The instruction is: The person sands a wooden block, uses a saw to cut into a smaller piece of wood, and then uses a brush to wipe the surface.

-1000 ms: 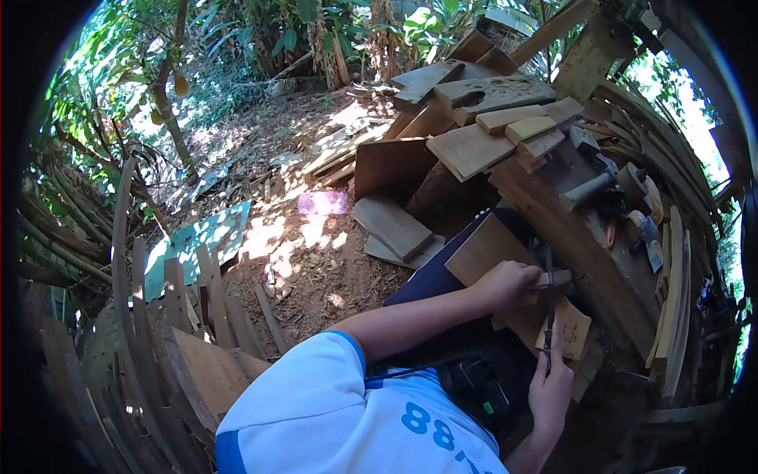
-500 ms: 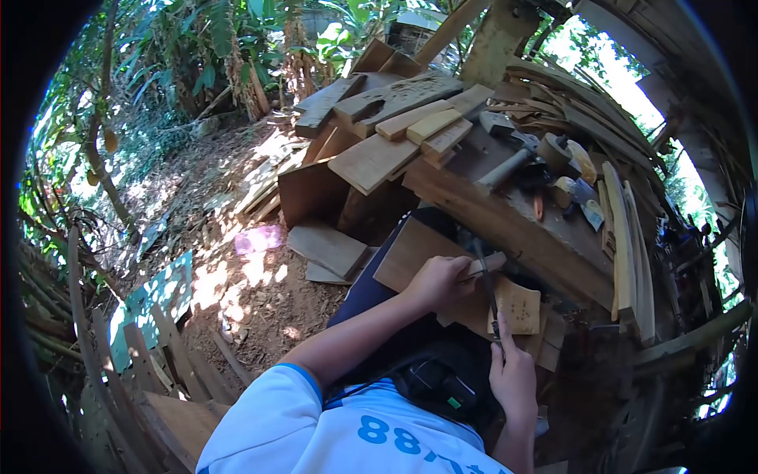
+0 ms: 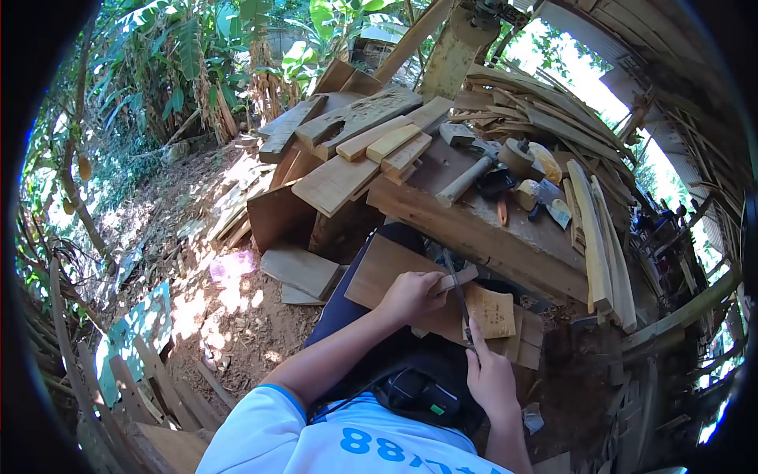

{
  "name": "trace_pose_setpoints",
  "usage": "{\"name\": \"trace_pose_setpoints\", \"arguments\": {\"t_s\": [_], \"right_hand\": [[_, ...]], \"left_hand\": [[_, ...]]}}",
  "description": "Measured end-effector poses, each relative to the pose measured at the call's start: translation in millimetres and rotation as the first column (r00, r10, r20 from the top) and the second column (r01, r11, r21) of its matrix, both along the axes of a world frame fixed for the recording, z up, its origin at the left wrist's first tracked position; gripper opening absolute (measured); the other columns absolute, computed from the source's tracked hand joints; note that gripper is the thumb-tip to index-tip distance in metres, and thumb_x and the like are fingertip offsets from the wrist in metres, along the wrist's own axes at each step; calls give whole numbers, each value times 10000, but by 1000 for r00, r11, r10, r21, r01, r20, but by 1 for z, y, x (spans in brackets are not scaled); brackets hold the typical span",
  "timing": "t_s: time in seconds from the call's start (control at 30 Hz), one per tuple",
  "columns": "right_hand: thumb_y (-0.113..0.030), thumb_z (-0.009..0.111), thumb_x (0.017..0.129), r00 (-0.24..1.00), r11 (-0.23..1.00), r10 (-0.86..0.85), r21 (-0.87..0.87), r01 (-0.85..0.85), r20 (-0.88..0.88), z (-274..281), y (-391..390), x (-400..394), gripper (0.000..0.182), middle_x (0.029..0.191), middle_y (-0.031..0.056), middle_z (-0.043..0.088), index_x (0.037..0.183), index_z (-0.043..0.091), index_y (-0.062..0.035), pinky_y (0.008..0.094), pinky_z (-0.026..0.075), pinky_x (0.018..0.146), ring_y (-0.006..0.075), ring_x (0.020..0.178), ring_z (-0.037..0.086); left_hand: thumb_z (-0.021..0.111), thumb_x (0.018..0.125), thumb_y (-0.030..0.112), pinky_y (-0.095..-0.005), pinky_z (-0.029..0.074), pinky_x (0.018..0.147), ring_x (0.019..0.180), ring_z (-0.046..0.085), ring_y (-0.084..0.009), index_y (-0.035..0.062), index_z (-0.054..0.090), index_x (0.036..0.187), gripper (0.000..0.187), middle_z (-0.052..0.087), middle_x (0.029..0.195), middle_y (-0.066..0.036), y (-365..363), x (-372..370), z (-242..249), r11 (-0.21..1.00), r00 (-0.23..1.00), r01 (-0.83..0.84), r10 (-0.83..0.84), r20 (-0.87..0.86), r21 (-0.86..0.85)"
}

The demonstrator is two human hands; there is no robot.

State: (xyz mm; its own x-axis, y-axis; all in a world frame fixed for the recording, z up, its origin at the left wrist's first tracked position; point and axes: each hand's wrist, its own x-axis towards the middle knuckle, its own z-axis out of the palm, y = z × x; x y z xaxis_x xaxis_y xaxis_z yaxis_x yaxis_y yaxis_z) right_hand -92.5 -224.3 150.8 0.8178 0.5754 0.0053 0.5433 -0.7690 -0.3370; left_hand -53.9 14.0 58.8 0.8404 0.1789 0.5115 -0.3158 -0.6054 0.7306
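My left hand is closed around a small wooden strip, whose free end sticks out to the right. In my right hand is a long, thin, dark blade-like tool, with the index finger stretched along it. The tool crosses over the strip just beyond my left fingers; whether it is a knife or a file I cannot make out. Beneath both hands a wide brown board lies across my lap. A lighter wooden block with a curved edge rests by the tool, right of the board.
Ahead stands a thick wooden bench bearing a hammer, a tape roll and a brush. Stacked planks lie at its left end, long strips at its right. A pink plastic piece lies on the dirt.
The whole view has swung, so the bench and planks appear further left. Both hands keep their hold on the wooden strip and the blade-like tool, with little change between them.
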Motion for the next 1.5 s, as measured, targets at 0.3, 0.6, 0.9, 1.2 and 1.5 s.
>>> {"name": "trace_pose_setpoints", "arguments": {"t_s": [0.3, 0.6, 0.9, 1.2, 1.5], "right_hand": [[-196, 581, 1021, 999, 1000, -27, -5, 27, 30, -2, 19, 21, 657, 762, 251, 678, 1624, 333, -276, 548, 559, 710, 445, 750, 697], [-226, 556, 1036, 999, 999, 37, 12, -37, -7, -8, -6, 4, 666, 800, 224, 704, 1641, 285, -284, 529, 588, 695, 409, 737, 718], [-184, 571, 1018, 999, 999, 20, 40, -21, 26, -3, 21, 24, 615, 797, 271, 683, 1601, 387, -253, 565, 553, 734, 460, 781, 693], [-120, 592, 1007, 999, 995, -11, 95, 14, -30, -1, -6, -4, 632, 836, 299, 667, 1597, 402, -243, 546, 529, 729, 487, 806, 676], [-140, 569, 1028, 1000, 998, -4, 63, 4, -2, -2, 29, 23, 610, 880, 322, 661, 1601, 392, -250, 558, 519, 764, 493, 851, 672]], "left_hand": [[794, 831, 188, -426, 575, 668, 755, 715, -392, 55, 737, 1108, 312, 714, 812, -197, 1, 1, -2, 999, 996, -17, 12, 84, 50], [794, 821, 235, -423, 581, 704, 765, 723, -381, 50, 758, 1075, 317, 724, 834, -199, -1, -3, 18, 994, 995, -67, 60, -84, -83], [793, 838, 226, -425, 571, 643, 724, 706, -392, 44, 750, 1041, 276, 699, 781, -199, -2, -1, 3, 999, 998, -54, 54, 43, -1], [781, 820, 201, -427, 571, 684, 745, 700, -393, 46, 750, 998, 238, 695, 792, -201, 0, 1, 2, 997, 999, -25, 23, -24, -77], [768, 807, 220, -446, 576, 689, 727, 703, -381, 52, 739, 903, 195, 705, 771, -180, -2, 2, 0, 999, 1000, -10, 10, -3, -54]]}}
